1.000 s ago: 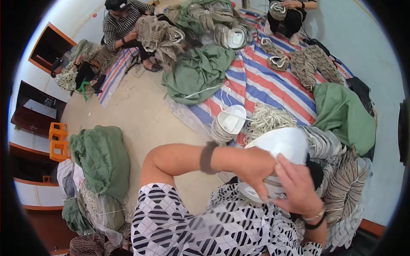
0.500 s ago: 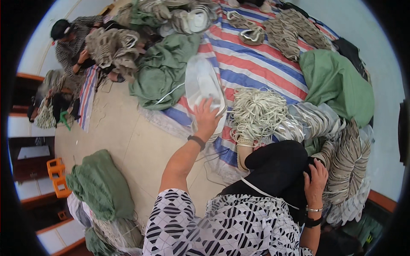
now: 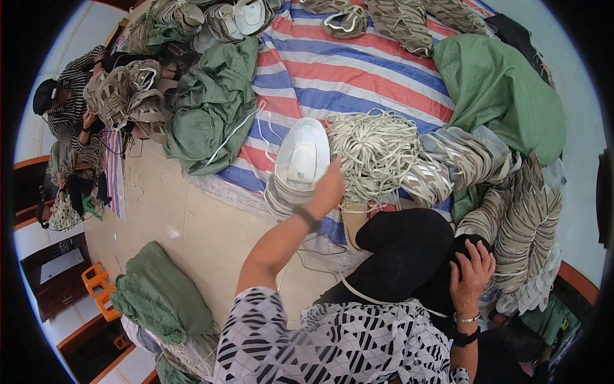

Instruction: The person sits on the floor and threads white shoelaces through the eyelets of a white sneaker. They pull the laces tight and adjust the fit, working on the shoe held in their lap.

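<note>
My left hand (image 3: 329,189) is at the right side of a stack of white oval shoe pieces (image 3: 302,160), close to a heap of cream shoelaces (image 3: 374,150). Its fingers are partly hidden and smeared, so whether they hold a lace is unclear. The topmost white piece lies with its pale inner side up. My right hand (image 3: 472,267) rests on my black-clad leg, fingers spread, holding nothing. To the right of the laces lie rows of nested beige-and-white shoe uppers (image 3: 470,157).
A striped tarp (image 3: 358,70) covers the floor ahead. Green sacks (image 3: 214,109) lie left and right of it, and another full sack (image 3: 163,291) stands near left. Two people sit at far left, one holding shoe uppers (image 3: 125,96). Orange stools (image 3: 99,291) stand by the wall.
My left hand has moved from on top of the white stack to its right side, by the laces. My right hand stays on my leg. The whole view has shifted somewhat.
</note>
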Available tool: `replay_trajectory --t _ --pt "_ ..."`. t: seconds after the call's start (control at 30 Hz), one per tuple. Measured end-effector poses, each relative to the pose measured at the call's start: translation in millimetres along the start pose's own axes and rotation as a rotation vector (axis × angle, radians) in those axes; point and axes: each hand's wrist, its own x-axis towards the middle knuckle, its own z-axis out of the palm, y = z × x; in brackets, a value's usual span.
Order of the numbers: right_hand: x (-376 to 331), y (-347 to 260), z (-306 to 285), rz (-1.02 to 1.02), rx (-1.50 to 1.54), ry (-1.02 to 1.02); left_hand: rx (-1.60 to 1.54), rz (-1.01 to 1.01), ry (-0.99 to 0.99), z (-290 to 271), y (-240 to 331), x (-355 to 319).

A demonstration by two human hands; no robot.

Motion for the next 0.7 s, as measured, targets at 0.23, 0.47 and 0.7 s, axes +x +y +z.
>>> replay_trajectory --t 0.23,0.47,0.7 --pt "3 4 -5 -0.020 0.068 0.001 0.224 -0.353 0.209 87 -37 50" --pt "-4 14 -10 -0.010 0.100 0.038 0.496 -0.635 -0.472 57 -39 47" --pt "-4 12 -6 -0.002 0.130 0.080 0.885 0.144 -0.334 33 16 2"
